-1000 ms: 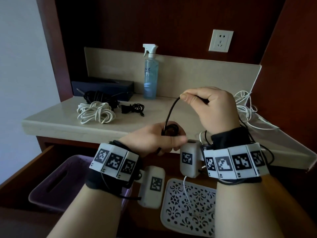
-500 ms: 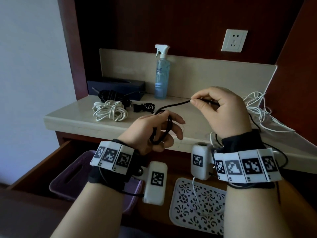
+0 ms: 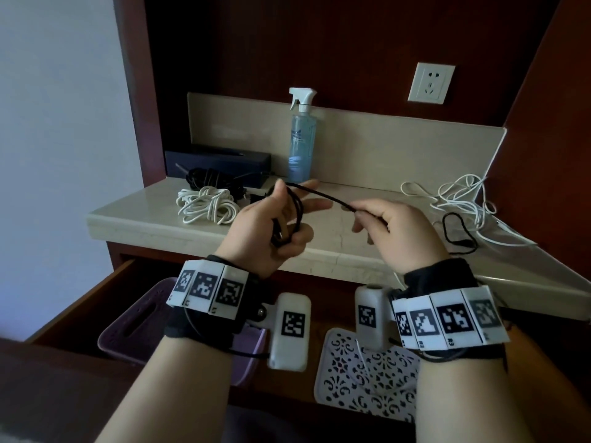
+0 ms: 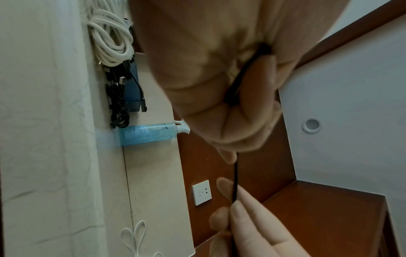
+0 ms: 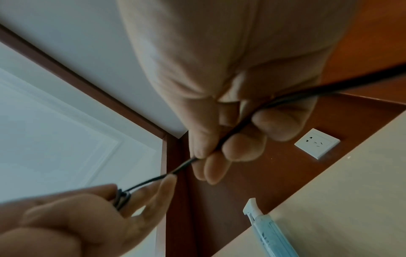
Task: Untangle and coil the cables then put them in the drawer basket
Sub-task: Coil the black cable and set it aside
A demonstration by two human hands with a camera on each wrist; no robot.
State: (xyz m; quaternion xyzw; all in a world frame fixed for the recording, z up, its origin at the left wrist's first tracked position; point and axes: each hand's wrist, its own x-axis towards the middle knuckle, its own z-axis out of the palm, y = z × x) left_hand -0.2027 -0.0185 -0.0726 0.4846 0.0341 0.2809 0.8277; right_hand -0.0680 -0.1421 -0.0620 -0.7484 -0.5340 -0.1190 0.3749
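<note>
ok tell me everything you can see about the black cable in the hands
The black cable is thin, round and matte, rubbery-looking. Several loops of it are wound around the fingers of the left hand. From there a nearly straight span runs to the right hand, which pinches it between thumb and fingertips. Past that hand the cable seems to trail onto the beige countertop in a loose loop beside the tangled white cable. Its connectors cannot be made out.

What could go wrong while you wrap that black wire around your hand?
The loops on the left hand sit around spread fingers, so they might slip off and unwind. The black wire runs through the right hand back to a loose end beside the tangled white wire, so it could snag or drag that along.
</note>
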